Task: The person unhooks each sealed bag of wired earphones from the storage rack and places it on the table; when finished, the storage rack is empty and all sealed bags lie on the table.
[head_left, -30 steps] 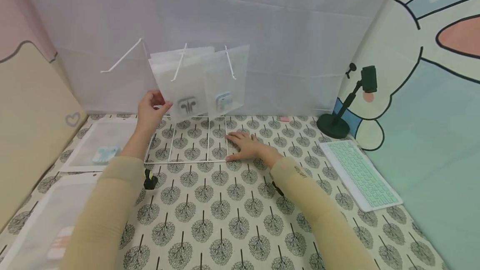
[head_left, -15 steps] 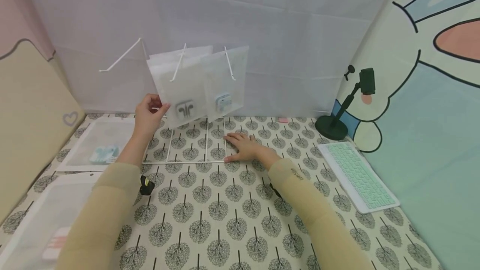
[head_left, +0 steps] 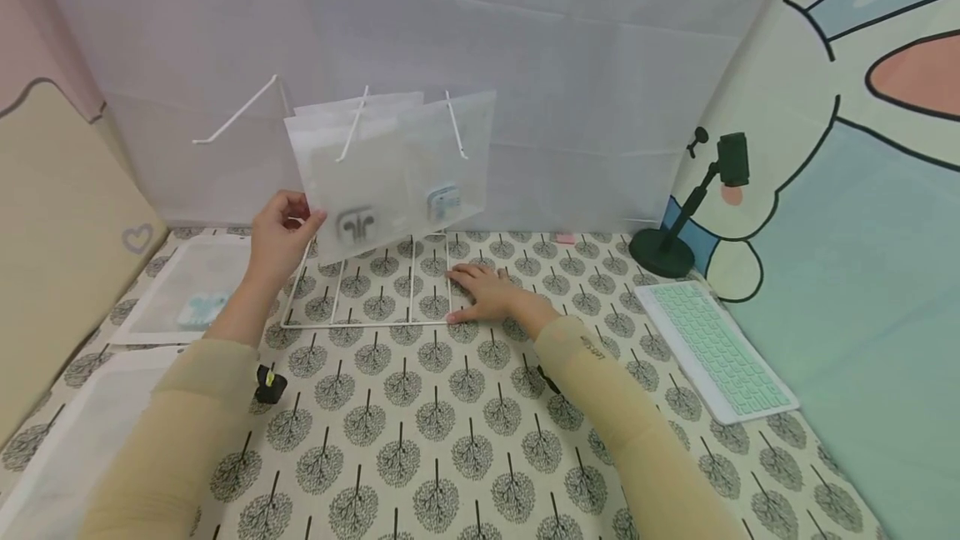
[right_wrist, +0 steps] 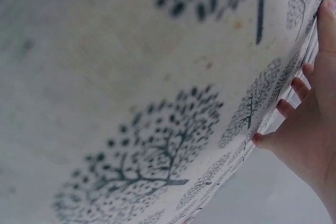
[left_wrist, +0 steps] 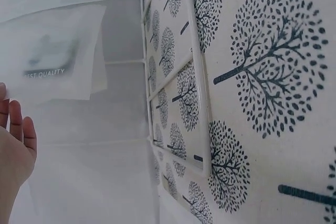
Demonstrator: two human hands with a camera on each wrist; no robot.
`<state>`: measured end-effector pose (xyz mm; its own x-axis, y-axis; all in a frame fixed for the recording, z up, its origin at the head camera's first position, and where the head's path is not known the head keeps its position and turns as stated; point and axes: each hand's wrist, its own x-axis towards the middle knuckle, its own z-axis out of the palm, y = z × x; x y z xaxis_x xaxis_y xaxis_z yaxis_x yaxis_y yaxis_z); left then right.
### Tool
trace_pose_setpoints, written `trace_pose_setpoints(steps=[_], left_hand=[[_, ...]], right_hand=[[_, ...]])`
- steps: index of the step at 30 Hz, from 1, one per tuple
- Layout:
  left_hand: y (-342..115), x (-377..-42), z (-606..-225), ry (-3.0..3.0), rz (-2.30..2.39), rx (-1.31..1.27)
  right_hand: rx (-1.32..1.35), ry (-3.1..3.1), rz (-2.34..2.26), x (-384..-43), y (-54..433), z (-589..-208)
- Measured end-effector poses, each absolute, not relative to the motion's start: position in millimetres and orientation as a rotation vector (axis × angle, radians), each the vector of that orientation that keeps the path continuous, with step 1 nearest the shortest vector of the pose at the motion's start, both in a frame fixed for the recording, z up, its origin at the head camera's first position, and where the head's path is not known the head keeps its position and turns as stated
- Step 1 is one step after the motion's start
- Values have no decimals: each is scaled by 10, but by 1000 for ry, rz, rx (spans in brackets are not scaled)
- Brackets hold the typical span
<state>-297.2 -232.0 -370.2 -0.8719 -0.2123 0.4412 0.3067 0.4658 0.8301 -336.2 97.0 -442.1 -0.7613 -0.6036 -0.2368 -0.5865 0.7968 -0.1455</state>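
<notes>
The place was a small booth-like corner, closed in by a plain pale sheet (head_left: pixel 570 48) at the back and cartoon-printed hangings (head_left: pixel 877 273) at both sides, around a desk (head_left: pixel 420 465) with a tree-patterned cover (head_left: pixel 330 515). A white wire rack (head_left: pixel 367 324), its hooks (head_left: pixel 243 108) hung with translucent pouches (head_left: pixel 367 177), gave it the look of a shop display, while a mint-keyed keyboard (head_left: pixel 716 348) and a dark stand (head_left: pixel 663 255) hinted at an office. Whether home, shop or studio lay beyond could not be told.

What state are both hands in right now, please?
Left hand: holding the edge of a frosted rectangular plastic bag.
Right hand: open, at the white wire rack.
</notes>
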Motion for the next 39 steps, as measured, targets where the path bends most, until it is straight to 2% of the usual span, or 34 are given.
trace_pose_setpoints(steps=[30, 39], left_hand=[[-2573, -2480, -3562, -2112, -1183, -242], [-2577, -2368, -3525, -2003, -917, -455]], right_hand=[[-966, 2707, -106, -3385, 994, -4405], [-969, 2694, -120, -3364, 976, -4397]])
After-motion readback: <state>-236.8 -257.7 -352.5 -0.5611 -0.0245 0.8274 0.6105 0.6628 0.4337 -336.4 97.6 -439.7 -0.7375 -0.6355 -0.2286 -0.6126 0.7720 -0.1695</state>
